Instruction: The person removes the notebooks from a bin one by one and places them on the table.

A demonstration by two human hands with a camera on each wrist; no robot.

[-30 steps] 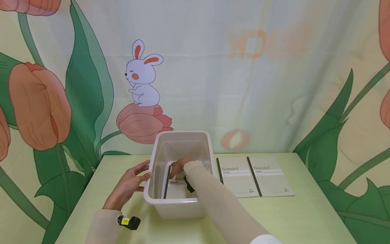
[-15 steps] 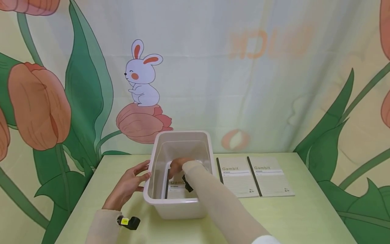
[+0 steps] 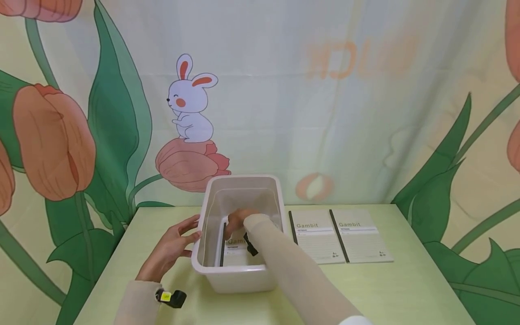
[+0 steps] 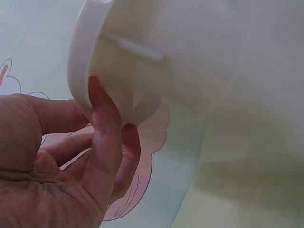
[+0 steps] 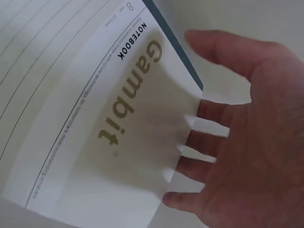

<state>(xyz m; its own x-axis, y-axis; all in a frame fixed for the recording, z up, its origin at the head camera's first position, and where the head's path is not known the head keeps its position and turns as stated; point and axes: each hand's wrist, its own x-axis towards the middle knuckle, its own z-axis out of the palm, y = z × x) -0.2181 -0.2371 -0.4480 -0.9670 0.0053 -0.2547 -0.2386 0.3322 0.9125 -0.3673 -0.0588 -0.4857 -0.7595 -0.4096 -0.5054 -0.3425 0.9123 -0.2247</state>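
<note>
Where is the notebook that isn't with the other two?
In the head view, the notebook is inside the bin, left of the two other notebooks on the table, with the right hand at its far edge.

A pale green table (image 3: pixel 410 289) carries a bin (image 3: pixel 239 280) and two notebooks (image 3: pixel 318 248).

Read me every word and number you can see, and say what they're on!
"Gambit": the dark-spined white paper notebook in the beige plastic bin, and both matching white notebooks outside.
"NOTEBOOK": the bin's notebook.
"8": same cover.
"22 lines": same cover.
"for tomorrow's most outstanding achievers": same cover; its other small print is too blurry.
Too small: yellow label on the black wrist device, fine print on outside notebooks.
Too blurred: orange lettering on the pale curtain.
</note>
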